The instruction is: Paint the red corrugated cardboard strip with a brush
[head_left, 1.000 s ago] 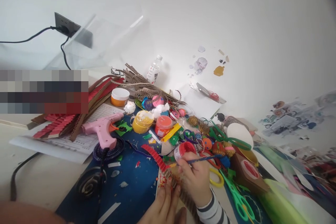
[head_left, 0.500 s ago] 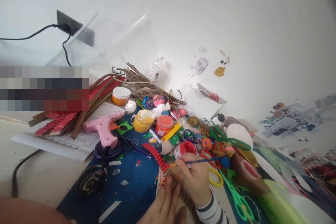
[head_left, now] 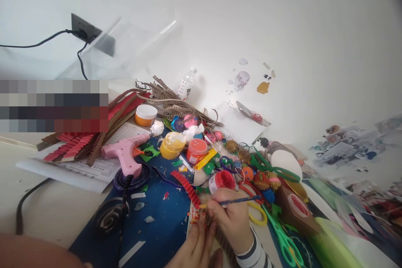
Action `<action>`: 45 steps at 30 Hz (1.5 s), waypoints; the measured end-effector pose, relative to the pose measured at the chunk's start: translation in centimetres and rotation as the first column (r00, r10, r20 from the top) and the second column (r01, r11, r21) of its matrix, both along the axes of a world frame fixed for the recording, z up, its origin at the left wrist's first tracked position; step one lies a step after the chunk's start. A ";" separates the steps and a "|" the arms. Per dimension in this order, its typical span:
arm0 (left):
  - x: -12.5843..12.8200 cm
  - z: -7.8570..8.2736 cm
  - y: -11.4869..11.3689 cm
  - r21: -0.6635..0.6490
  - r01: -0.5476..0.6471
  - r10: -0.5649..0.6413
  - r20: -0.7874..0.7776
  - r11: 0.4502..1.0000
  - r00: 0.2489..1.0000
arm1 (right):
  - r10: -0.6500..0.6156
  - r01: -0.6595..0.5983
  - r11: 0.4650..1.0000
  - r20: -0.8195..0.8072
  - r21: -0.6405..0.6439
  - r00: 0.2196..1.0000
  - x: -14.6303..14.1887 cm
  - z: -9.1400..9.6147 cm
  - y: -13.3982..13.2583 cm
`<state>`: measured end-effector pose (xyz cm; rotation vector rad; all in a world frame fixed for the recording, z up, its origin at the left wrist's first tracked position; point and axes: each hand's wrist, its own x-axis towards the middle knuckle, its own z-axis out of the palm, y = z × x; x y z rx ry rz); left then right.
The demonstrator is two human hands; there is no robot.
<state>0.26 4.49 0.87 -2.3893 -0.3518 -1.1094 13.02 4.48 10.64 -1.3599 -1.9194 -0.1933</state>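
Observation:
My right hand [head_left: 231, 217], in a striped sleeve, grips a thin blue paintbrush [head_left: 240, 201] that lies nearly level, its tip pointing left over a strip of brown corrugated cardboard [head_left: 220, 236]. My left hand [head_left: 196, 249] presses flat on that cardboard at the bottom edge of the view. An open pot of red paint [head_left: 221, 180] stands just above my right hand. A red corrugated strip [head_left: 186, 185] lies to the left of the brush tip on the blue mat [head_left: 157, 226].
A pink glue gun [head_left: 125, 155] lies left on a dark coil, its cord trailing down. Yellow [head_left: 171, 144], orange [head_left: 196, 149] and white-lidded [head_left: 145, 115] paint pots, green scissors [head_left: 284, 240], tape, a water bottle [head_left: 186, 83] and cardboard strips crowd the table.
My right hand has shifted slightly down and left with the brush, its tip drawing back from the red pot toward the cardboard. The left hand stays put.

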 end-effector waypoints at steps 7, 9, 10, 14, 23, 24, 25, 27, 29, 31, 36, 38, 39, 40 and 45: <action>-0.2 -0.1 -0.1 -0.004 -0.004 0.004 -0.029 1.000 1.000 | -0.026 0.019 0.997 0.098 0.079 0.995 0.0 0.0 -0.5; -0.3 -0.1 -0.1 0.002 -0.012 0.012 -0.037 1.000 0.999 | 0.003 -0.007 0.999 0.098 0.046 0.995 0.0 0.0 -0.5; -0.3 -0.2 -0.1 0.008 -0.014 0.014 -0.041 1.000 0.999 | -0.010 0.005 0.999 0.098 0.052 0.995 0.0 0.1 -0.5; -0.3 -1.0 -0.3 0.003 -0.004 0.004 -0.076 1.000 0.997 | -0.077 0.069 0.993 0.077 0.095 0.994 0.0 0.0 -0.3; -0.5 -1.8 -0.5 -0.009 -0.002 0.001 -0.123 1.000 0.992 | -0.092 0.093 0.995 -0.046 0.024 0.995 0.0 0.1 -0.3; -0.5 -1.7 -0.6 -0.007 0.001 -0.001 -0.122 1.000 0.993 | -0.076 0.076 0.997 -0.058 0.003 0.995 0.1 0.0 -0.3; -0.5 -1.6 -0.6 -0.007 0.003 -0.003 -0.128 1.000 0.992 | -0.071 0.071 0.997 -0.056 -0.006 0.996 0.1 0.0 -0.3; -0.6 -1.4 -0.6 -0.009 0.010 -0.011 -0.135 1.000 0.991 | -0.104 0.105 0.994 -0.031 0.014 0.994 0.2 -0.2 -0.2; -0.6 -1.1 -0.6 -0.021 0.011 -0.014 -0.135 1.000 0.991 | -0.138 0.138 0.990 -0.039 0.011 0.990 0.3 -0.4 -0.1; -0.6 -0.8 -0.4 -0.026 0.010 -0.013 -0.119 1.000 0.993 | -0.111 0.105 0.992 -0.093 -0.068 0.989 0.4 -0.5 0.0; -0.6 -0.3 -0.3 -0.013 0.032 -0.033 -0.096 0.999 0.995 | -0.166 0.165 0.986 -0.035 -0.026 0.986 0.4 -0.6 0.1; -0.6 -0.4 -0.4 -0.020 0.029 -0.031 -0.101 0.999 0.994 | -0.160 0.160 0.987 -0.013 -0.007 0.987 0.3 -0.4 0.1; -0.6 -0.5 -0.5 -0.023 0.026 -0.029 -0.106 0.999 0.994 | -0.141 0.141 0.990 -0.004 -0.016 0.990 0.2 -0.3 0.1; -0.6 -0.5 -0.5 -0.024 0.024 -0.026 -0.111 0.999 0.993 | -0.128 0.129 0.992 0.009 -0.020 0.992 0.2 -0.3 0.1; -0.5 -0.6 -0.4 0.011 0.032 -0.031 -0.097 0.999 0.995 | -0.171 0.168 0.985 0.062 0.040 0.983 -0.1 0.0 0.0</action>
